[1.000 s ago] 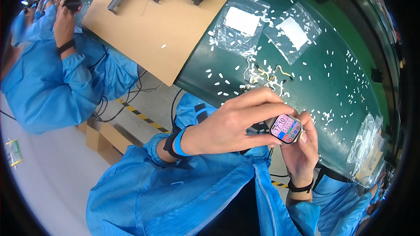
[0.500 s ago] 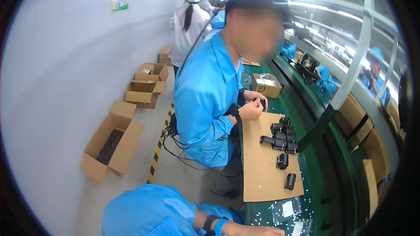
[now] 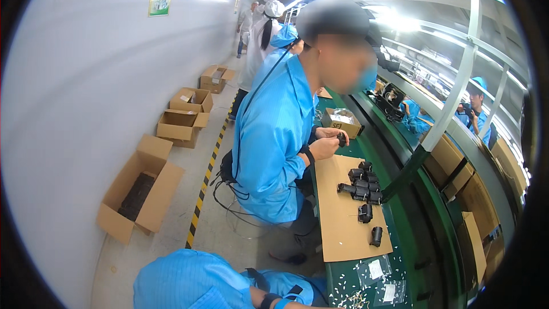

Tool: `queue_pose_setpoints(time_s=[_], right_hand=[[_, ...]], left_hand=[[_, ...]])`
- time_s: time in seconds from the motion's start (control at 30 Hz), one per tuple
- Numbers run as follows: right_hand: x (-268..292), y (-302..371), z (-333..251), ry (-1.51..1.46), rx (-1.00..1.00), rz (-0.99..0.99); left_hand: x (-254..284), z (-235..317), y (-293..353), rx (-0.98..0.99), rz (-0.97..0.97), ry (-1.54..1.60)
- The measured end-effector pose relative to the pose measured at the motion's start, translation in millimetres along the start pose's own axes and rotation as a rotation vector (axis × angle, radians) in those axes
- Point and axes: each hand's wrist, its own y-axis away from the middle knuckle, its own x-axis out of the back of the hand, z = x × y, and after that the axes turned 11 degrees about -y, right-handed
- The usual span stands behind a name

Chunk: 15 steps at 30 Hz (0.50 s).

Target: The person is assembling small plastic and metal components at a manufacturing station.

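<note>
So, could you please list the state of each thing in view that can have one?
Large floor box: flaps open, dark parts inside.
Boxes by the wall: open.
Small box on the bench: open.
Black parts: clustered loose on the cardboard sheet.
Clear bags: lying flat on the green bench.
Own hands: out of view.

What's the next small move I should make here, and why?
Probably tilt your head down toward the green bench: only your sleeved forearm shows at the lower edge, both hands are out of frame, and the view is filled by a co-worker handling a small black part.
</note>
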Motion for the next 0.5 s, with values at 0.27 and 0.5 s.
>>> queue_pose_setpoints(time_s=[0.27, 0.5], right_hand=[[9.2, -1.8, 0.2, -0.054, -0.013, 0.032], [23.8, -11.0, -8.1, -0.124, -0.037, 0.069]], left_hand=[[-0.8, -4.3, -2.9, 0.14, -0.048, 0.103], [-3.1, -22.2, -8.8, 0.229, -0.095, 0.098]])
